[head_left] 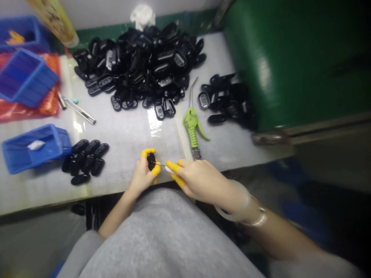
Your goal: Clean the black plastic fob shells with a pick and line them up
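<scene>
At the table's front edge, my left hand [142, 173] is closed on a small black key fob case [151, 160], pinched between fingers in yellow finger cots. My right hand [193, 175], in yellow finger cots too, grips a thin metal-shafted tool [158, 164] with a whitish handle. The shaft's tip meets the black case near its middle; the exact tool kind is too small to make out. A green air blow gun [191, 125] lies just beyond my right hand. Left of my left hand sits a small group of black fob cases [87, 158].
A large heap of black fob cases [139, 65] covers the back, with a smaller pile [228, 100] at right beside a green surface [290, 58]. At left are a blue bin [17, 162], another blue bin [43, 85] on red plastic, and a utility knife [79, 110].
</scene>
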Tool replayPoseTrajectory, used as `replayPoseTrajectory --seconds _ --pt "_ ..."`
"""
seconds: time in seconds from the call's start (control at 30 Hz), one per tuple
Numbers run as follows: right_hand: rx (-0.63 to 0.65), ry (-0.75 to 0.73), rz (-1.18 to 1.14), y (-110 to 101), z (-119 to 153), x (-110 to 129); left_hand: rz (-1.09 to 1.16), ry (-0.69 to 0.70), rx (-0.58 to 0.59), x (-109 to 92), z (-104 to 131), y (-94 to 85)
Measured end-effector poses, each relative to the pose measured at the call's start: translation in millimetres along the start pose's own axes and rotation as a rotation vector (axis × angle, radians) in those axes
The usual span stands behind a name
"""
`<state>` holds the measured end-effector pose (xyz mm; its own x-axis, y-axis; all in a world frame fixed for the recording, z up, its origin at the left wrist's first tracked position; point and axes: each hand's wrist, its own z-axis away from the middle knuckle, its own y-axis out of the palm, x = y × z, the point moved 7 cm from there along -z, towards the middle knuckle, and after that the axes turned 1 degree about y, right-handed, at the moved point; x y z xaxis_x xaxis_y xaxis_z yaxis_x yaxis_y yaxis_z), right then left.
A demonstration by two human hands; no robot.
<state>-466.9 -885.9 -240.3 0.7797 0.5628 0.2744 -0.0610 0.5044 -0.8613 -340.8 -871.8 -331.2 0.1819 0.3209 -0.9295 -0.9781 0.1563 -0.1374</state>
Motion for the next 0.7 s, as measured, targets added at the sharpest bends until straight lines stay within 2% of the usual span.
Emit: replayPoseTrajectory --seconds 0.33,0.43,0.6,0.7 --pt "0.06 -0.099 0.063 0 -3 -3 -0.174 0.037 0.028 -7 -2 -3.3" --pt "0.054 -0.104 0.005 2 -5 -4 -0.22 0.051 0.02 -11 -3 -3.8" --pt "0.04 -0.098 -0.224 3 -8 -5 -0.228 0.054 0.016 -13 -3 -3.8" --pt "0.008 -0.114 -0.148 5 -7 -4 -0.225 0.048 0.018 -12 -3 -3.6"
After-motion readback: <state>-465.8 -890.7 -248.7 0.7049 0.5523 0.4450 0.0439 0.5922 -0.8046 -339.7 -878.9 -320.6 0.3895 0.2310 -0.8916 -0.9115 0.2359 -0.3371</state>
